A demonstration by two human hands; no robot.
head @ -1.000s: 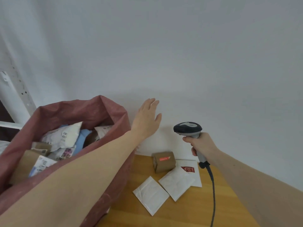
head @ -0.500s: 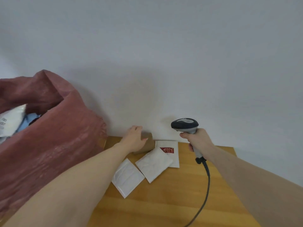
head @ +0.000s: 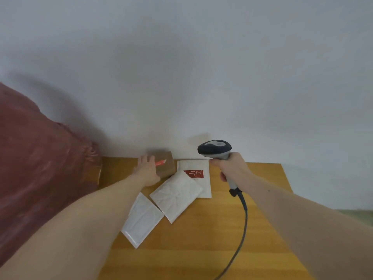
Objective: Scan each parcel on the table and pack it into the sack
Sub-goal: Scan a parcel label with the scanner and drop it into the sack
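A small brown cardboard box (head: 167, 165) stands at the back of the wooden table (head: 212, 239), with a red scanner line across its top. My left hand (head: 147, 170) holds the box from its left side. My right hand (head: 232, 168) grips a dark grey barcode scanner (head: 215, 149) pointed at the box. Two white padded envelopes (head: 175, 196) (head: 142, 219) lie in front of the box. A flat white mailer with a red logo (head: 198, 174) lies under the upper envelope. The dark red sack (head: 36, 168) fills the left side.
The scanner's grey cable (head: 241, 225) runs down over the table toward the front edge. A white wall rises right behind the table. The table's right edge is near my right forearm.
My left hand came from above the sack down to the brown box and took hold of it. The view swung right, so the sack's opening is out of sight. The red scan line is on the box again.
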